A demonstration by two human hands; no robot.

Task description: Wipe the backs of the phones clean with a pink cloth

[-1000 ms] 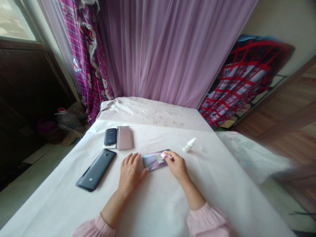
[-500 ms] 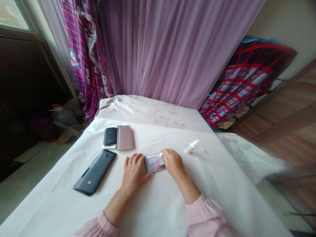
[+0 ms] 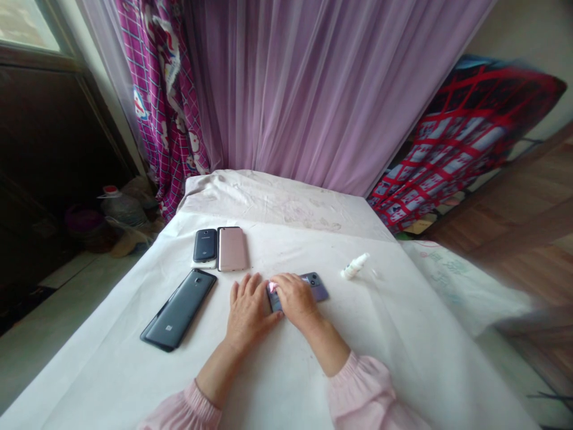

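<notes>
A purple-grey smartphone (image 3: pixel 320 290) lies back up on the white-covered table, its camera lenses at the right end. My left hand (image 3: pixel 245 310) holds its left end, thumb at the near edge and fingers at the far side. Over the middle of the phone is my right hand (image 3: pixel 296 300), closed on a small pink cloth (image 3: pixel 273 287) pressed against the back. The hand hides much of the phone and most of the cloth.
Left of my hands lies a large dark phone (image 3: pixel 179 310). Behind it are a rose-gold phone (image 3: pixel 233 249) and a small dark phone (image 3: pixel 205 245) on a white one. A white spray bottle (image 3: pixel 356 266) lies at right. A purple curtain (image 3: pixel 304 89) hangs behind the table.
My right hand has slid left along the phone with the pink cloth, uncovering the camera end. My left hand keeps its hold. The view has shifted slightly.
</notes>
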